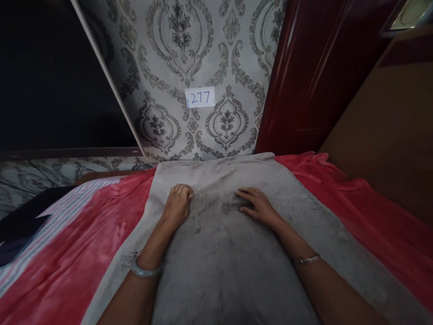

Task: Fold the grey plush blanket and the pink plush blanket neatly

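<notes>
A grey plush blanket lies spread before me, running from the wall end down past my arms. On its left part rests my left hand, a pale bangle at the wrist. Its fingers are curled down and closed on the fabric, with the fingertips hidden. My right hand, with a thin silver bracelet on that wrist, lies on the blanket farther right. The fingers there are stretched and apart, pointing left, with nothing held. Faint creases and darker brushed patches show in the pile between the two hands.
Under the grey blanket lies a red blanket, showing on both sides. A striped cloth and dark fabric are at the left. Behind stand a large dark screen, patterned wallpaper with a paper label "277", and a dark red door frame.
</notes>
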The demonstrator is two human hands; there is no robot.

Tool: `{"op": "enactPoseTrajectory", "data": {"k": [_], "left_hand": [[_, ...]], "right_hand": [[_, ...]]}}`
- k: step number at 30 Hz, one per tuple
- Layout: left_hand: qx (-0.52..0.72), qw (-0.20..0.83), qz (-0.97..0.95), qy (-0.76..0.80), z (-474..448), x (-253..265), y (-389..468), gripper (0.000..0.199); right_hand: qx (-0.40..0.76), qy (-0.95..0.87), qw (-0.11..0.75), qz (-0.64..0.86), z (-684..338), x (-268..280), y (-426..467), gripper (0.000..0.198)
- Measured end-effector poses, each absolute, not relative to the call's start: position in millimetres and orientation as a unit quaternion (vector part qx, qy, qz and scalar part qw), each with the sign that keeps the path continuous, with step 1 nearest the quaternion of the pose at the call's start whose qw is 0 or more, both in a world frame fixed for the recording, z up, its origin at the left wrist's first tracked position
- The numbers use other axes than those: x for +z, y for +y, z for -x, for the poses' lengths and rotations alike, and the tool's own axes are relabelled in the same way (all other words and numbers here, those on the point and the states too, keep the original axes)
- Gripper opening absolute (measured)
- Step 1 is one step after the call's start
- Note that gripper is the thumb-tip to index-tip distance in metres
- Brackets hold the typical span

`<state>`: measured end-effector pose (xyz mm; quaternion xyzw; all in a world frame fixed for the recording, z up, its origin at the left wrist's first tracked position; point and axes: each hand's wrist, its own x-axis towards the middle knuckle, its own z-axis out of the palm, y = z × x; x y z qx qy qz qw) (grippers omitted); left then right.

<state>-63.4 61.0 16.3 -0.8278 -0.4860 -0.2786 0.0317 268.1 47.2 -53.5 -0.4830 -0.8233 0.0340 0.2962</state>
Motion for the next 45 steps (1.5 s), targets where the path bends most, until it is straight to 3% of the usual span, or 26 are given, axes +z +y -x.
{"op": "enactPoseTrajectory", "data": {"k": [6, 14, 21, 28, 31, 38, 42, 45], "left_hand": [[-0.318, 0.0, 0.816, -0.483, 63, 13, 58, 0.016], [-0.334, 0.007, 0.796, -0.505, 69, 20, 49, 0.015], [-0.304, -0.038, 0.784, -0.539, 70, 21, 47, 0.014], [-0.178, -0.068, 0.822, -0.536, 60, 18, 37, 0.013], [-0.151, -0.06, 0.833, -0.529, 63, 20, 34, 0.017], [-0.117, 0.023, 0.648, -0.752, 121, 33, 44, 0.03], [-0.095, -0.047, 0.565, -0.818, 142, 32, 47, 0.043], [-0.151, -0.091, 0.543, -0.821, 145, 26, 50, 0.039]], "right_hand": [[0.028, -0.809, 0.343, 0.477, -254, -46, 44, 0.021], [-0.057, -0.765, 0.428, 0.479, -250, -17, 16, 0.019], [0.015, -0.79, 0.381, 0.48, -255, -21, 18, 0.018], [0.1, -0.823, 0.276, 0.487, -273, -24, 18, 0.016], [0.13, -0.82, 0.277, 0.484, -283, -24, 18, 0.023], [0.193, -0.806, 0.247, 0.502, -283, -26, 18, 0.025], [0.193, -0.807, 0.251, 0.498, -280, -25, 17, 0.026], [0.186, -0.805, 0.253, 0.503, -282, -25, 17, 0.026]]}}
